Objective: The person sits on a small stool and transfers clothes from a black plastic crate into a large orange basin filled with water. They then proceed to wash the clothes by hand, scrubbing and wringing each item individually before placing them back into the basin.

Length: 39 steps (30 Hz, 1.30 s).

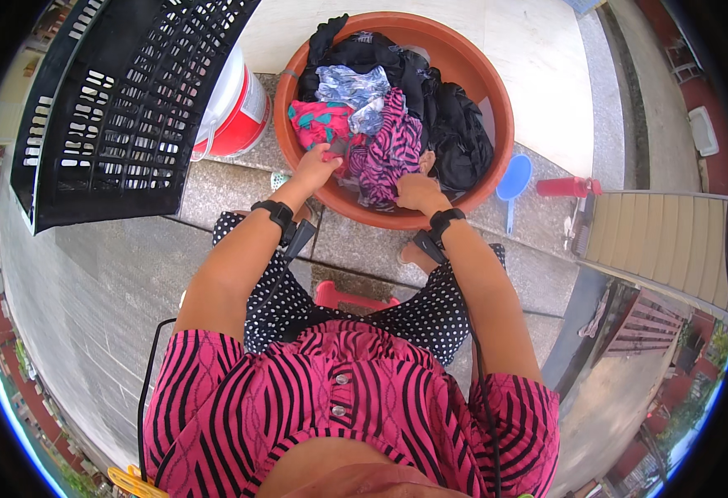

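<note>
A round orange-brown plastic basin full of wet-looking clothes stands before me. At its near left side, my left hand pinches the lower edge of a pink cloth with teal patches. My right hand is closed on a pink-and-black striped garment at the near rim, its fingertips partly hidden. Behind these lies a blue-and-white patterned cloth. Black garments fill the back and right of the basin.
A black slotted plastic crate and a red-and-white bucket stand at left. On the right lie a blue plastic dipper and a red bottle. A pink plastic stool is between my legs, and a ribbed beige panel juts in at right.
</note>
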### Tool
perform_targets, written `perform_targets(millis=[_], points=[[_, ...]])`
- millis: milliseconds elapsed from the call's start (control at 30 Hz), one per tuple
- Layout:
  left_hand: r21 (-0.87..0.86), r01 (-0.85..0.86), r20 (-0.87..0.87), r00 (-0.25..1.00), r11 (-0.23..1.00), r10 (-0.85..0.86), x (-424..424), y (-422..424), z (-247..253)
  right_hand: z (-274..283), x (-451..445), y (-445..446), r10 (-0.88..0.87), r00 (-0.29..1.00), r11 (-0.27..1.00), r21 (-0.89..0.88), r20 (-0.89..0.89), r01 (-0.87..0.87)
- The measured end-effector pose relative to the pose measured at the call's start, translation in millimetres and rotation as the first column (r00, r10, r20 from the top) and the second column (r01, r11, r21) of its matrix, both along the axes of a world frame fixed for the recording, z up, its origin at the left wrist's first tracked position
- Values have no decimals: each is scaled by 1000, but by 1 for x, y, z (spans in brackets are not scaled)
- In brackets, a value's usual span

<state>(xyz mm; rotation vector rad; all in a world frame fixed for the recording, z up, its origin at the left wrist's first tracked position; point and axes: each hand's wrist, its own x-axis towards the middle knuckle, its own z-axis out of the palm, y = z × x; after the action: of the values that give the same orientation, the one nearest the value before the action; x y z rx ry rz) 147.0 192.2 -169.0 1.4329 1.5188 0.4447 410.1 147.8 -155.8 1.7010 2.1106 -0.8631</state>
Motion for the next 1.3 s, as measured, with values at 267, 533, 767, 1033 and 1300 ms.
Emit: perform_targets(millis=[267, 533, 767, 1033, 1300], points=[[150, 459, -408, 835, 875, -368, 67, -8, 59, 55, 24, -27, -207, 975, 963, 190, 79, 190], [-171, 805, -547, 402, 567, -735, 94, -2, 33, -42, 30, -21, -85, 996, 982, -170, -5, 83], [-377, 758, -533, 293, 533, -794, 99, -6, 4, -39, 31, -9, -27, 992, 976, -212, 120, 53], [-262, 745, -308, 537, 613, -785, 96, 9, -21, -55, 41, 5, -174, 985, 981, -85, -13, 172], [-628, -56, 358, 864, 776, 353, 103, -5, 27, 51, -1, 10, -487, 65, 664, -321, -871, 675]])
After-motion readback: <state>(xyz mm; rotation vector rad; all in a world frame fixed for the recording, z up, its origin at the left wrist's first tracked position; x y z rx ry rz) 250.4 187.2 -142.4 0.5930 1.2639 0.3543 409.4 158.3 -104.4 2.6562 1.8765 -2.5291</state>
